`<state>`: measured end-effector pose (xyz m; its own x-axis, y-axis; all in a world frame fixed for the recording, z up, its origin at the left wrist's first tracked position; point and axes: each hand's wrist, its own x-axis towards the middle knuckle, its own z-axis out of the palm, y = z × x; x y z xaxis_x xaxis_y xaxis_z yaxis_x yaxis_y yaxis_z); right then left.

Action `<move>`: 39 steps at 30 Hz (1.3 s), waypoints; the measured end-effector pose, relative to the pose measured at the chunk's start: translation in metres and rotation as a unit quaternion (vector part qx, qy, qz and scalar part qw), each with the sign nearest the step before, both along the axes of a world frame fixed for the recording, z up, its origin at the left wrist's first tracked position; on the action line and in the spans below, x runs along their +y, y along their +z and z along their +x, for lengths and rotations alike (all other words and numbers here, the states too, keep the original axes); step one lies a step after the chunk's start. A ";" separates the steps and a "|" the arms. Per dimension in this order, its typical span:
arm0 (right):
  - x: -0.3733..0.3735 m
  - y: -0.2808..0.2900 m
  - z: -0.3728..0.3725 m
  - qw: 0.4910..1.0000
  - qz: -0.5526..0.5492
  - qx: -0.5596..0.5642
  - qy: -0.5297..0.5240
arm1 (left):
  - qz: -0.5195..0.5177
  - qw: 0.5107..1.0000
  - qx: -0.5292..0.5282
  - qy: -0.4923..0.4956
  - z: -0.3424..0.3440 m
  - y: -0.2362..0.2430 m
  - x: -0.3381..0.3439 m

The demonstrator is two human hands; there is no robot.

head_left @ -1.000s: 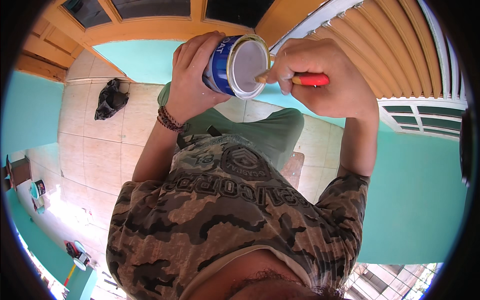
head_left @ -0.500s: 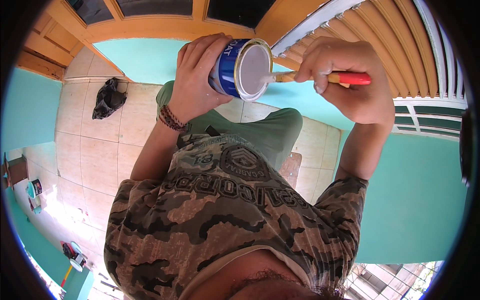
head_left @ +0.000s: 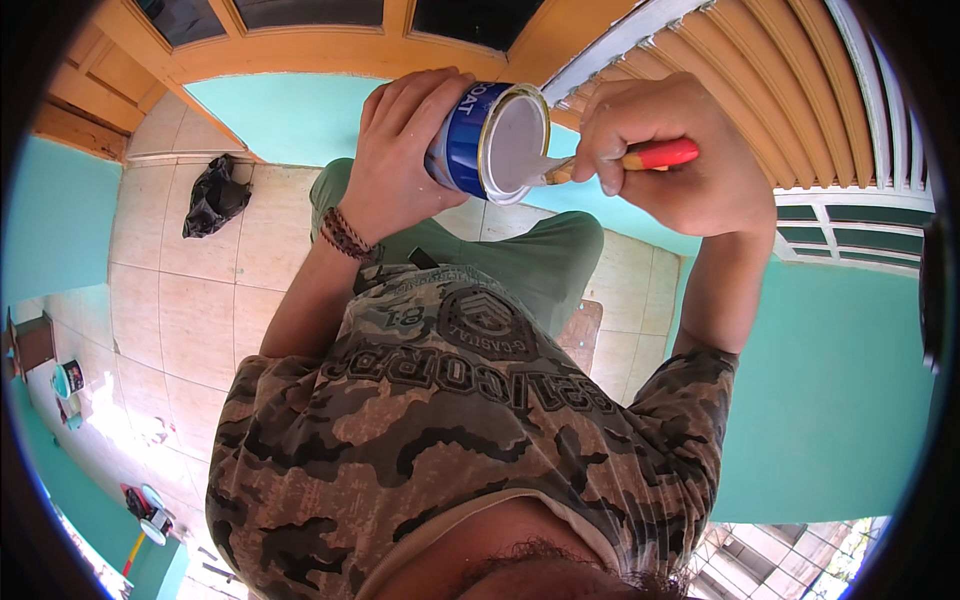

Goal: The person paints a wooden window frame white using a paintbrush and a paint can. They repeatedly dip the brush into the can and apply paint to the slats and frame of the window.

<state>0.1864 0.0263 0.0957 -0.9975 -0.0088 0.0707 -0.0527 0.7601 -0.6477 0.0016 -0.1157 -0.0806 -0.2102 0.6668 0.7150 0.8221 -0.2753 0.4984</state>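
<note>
My left hand (head_left: pixel 405 150) wraps round the side of a blue paint can (head_left: pixel 466 140) and holds it up, tilted with its mouth to the right. Whitish paint (head_left: pixel 517 145) shows inside the rim. Pinched in my right hand (head_left: pixel 670 150) is a paintbrush (head_left: pixel 655 155) with a wooden, red-ended handle. Its paint-covered bristles (head_left: pixel 545 170) are at the can's lower right rim; whether they touch it I cannot tell. White smears mark my right fingers.
Orange louvred shutters (head_left: pixel 770 100) with white-painted framing stand at the upper right, beside a turquoise wall (head_left: pixel 800 390). An orange door frame (head_left: pixel 290 60) runs along the top. A black plastic bag (head_left: pixel 216 197) lies on the tiled floor (head_left: pixel 200 310). Small tubs (head_left: pixel 68 380) sit far left.
My right hand has moved left toward the can, and the brush handle has turned more toward me. The can has shifted slightly right and stays in my left hand.
</note>
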 end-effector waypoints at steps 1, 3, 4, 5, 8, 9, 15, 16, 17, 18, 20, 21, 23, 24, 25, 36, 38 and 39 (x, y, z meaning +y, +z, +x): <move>0.001 0.002 0.001 1.000 -0.009 0.002 -0.003 | -0.005 1.000 0.001 0.004 0.001 0.000 -0.001; -0.001 0.007 0.005 0.998 -0.042 0.032 -0.029 | 0.003 1.000 0.000 0.000 0.000 -0.001 0.000; -0.002 0.008 0.007 0.996 -0.057 0.046 -0.043 | 0.008 1.000 -0.001 -0.002 -0.001 -0.002 0.000; -0.002 0.004 0.006 0.996 -0.056 0.061 -0.041 | 0.006 1.000 0.008 0.006 -0.001 -0.002 -0.001; -0.006 -0.012 0.000 0.997 -0.032 0.071 -0.024 | 0.004 0.999 0.025 0.022 -0.001 -0.003 -0.002; -0.006 -0.014 -0.002 0.999 -0.011 0.052 -0.008 | 0.003 0.999 0.024 0.022 -0.001 -0.002 -0.003; 0.002 -0.006 -0.011 0.996 -0.041 -0.075 0.003 | -0.003 1.000 0.009 -0.007 0.003 -0.002 -0.005; 0.003 -0.002 -0.012 0.994 -0.055 -0.096 -0.006 | -0.006 1.000 0.009 -0.015 0.004 -0.001 -0.006; 0.005 -0.001 -0.013 0.994 -0.072 -0.087 -0.014 | -0.006 1.000 0.010 -0.014 0.005 -0.002 -0.006; 0.006 0.000 -0.013 0.993 -0.088 -0.077 -0.022 | -0.007 1.000 0.010 -0.015 0.005 -0.003 -0.006; 0.007 0.002 -0.016 0.991 -0.114 -0.067 -0.031 | -0.007 1.000 0.011 -0.013 0.006 -0.004 -0.007; 0.004 0.000 -0.020 0.992 -0.101 -0.067 -0.025 | -0.006 1.000 0.011 -0.009 0.005 -0.005 -0.008; -0.005 -0.004 -0.026 0.995 -0.074 -0.064 -0.023 | -0.005 1.000 0.012 -0.006 0.006 -0.006 -0.009; -0.004 -0.005 -0.027 0.994 -0.069 -0.089 -0.012 | -0.005 1.000 0.012 -0.005 0.006 -0.006 -0.009; -0.002 -0.005 -0.029 0.991 -0.064 -0.115 -0.001 | -0.004 1.000 0.012 -0.004 0.006 -0.006 -0.009; 0.003 -0.003 -0.009 0.990 -0.110 0.030 -0.077 | -0.003 1.000 0.000 0.018 0.003 -0.009 -0.012; -0.003 -0.026 -0.008 0.983 -0.089 0.072 -0.146 | -0.004 1.000 0.006 0.030 0.002 -0.009 -0.012; -0.006 -0.027 -0.005 0.984 -0.048 0.058 -0.159 | -0.002 0.999 0.013 0.031 0.001 -0.008 -0.012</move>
<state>0.1817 0.0199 0.0685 -0.9337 0.3149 0.1705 0.1000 0.6863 -0.7204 0.0025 -0.1272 -0.0889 -0.2318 0.6565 0.7178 0.8501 -0.2220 0.4776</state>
